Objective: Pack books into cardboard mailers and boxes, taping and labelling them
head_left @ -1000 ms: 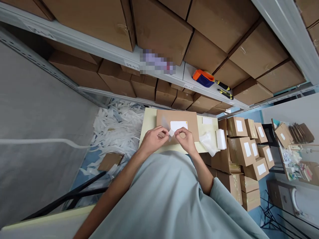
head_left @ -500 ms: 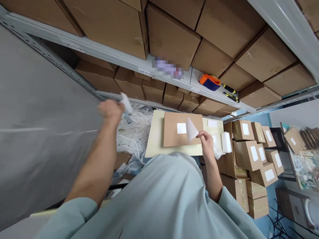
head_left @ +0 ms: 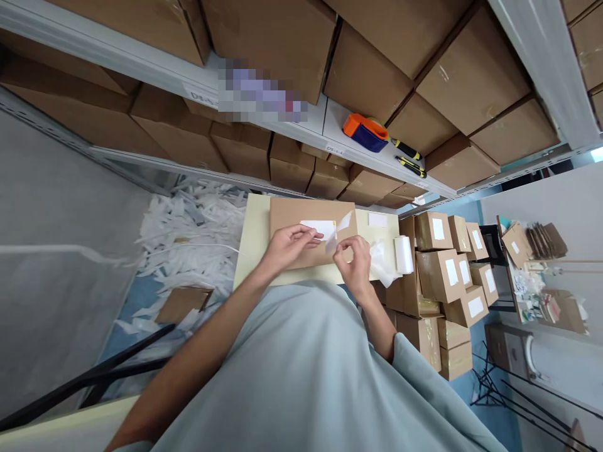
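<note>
A flat cardboard box lies on the pale yellow tabletop, with a white label on its top. Over the box, my left hand has its fingers stretched out beside the label, and I see nothing in it. My right hand pinches the lower edge of a small translucent plastic sheet, which stands up over the label's right end. The fingertips of the two hands are close together but apart.
Orange-and-blue tape dispenser and yellow-black cutters sit on the shelf ahead. A white roll and crumpled clear film lie at the table's right. Labelled boxes stack beyond; paper scraps pile on the left floor.
My left hand has swung back from above the scraps to the box, and the white strip it held is gone from it. My right hand still pinches the translucent sheet.
</note>
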